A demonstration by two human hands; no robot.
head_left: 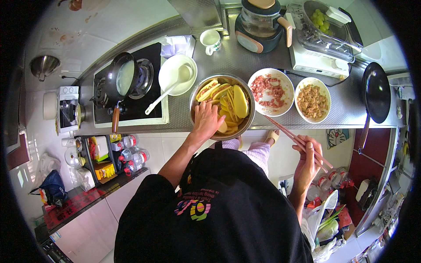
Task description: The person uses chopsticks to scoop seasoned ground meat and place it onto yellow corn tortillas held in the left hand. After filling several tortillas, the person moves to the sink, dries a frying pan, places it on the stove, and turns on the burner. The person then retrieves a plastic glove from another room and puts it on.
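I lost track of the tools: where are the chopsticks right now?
In the head view, the chopsticks are in the right hand, off the counter's front edge, tips pointing toward the steel bowl of yellow slices.

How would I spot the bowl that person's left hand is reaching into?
On the grey steel counter, right of the black stove, three bowls stand in a row. The left hand dips into the leftmost: a metal bowl of yellow slices, unlike its two white neighbours.

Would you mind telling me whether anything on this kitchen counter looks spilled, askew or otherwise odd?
Nothing stands out. The left hand reaches into the metal bowl of yellow slices, the right hand holds chopsticks, and the two white bowls sit upright.
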